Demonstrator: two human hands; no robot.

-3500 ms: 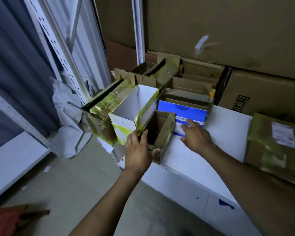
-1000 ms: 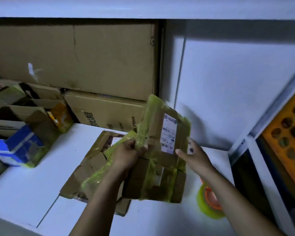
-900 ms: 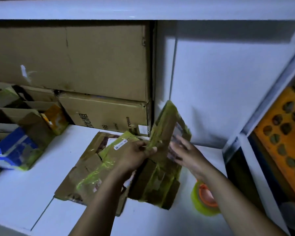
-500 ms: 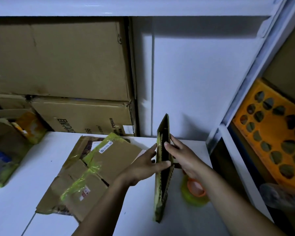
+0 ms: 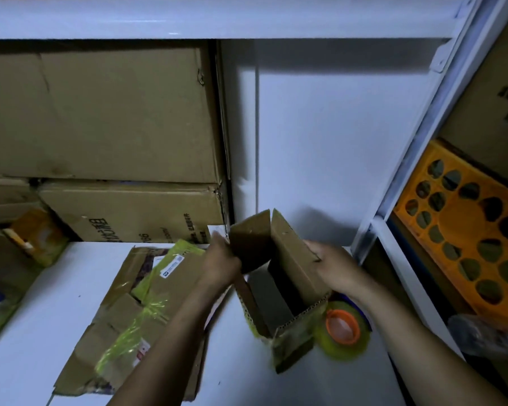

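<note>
White shelf (image 5: 56,303): we hold a small carton (image 5: 294,256).
Our left grip (image 5: 220,265) curls round one flap, right grip (image 5: 332,266) clasps the opposite wall; tape roll (image 5: 342,329) just below.

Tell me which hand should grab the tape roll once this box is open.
Right, probably. The tape roll lies beside the cardboard box on its right, close to the right hand; the left hand grips the opposite flap, with the box between it and the roll.

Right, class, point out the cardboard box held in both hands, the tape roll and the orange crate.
cardboard box (image 5: 294,259): head view, on its right-hand panel.
tape roll (image 5: 343,328): head view, on its orange core.
orange crate (image 5: 464,222): head view, on a plain patch between holes.
</note>
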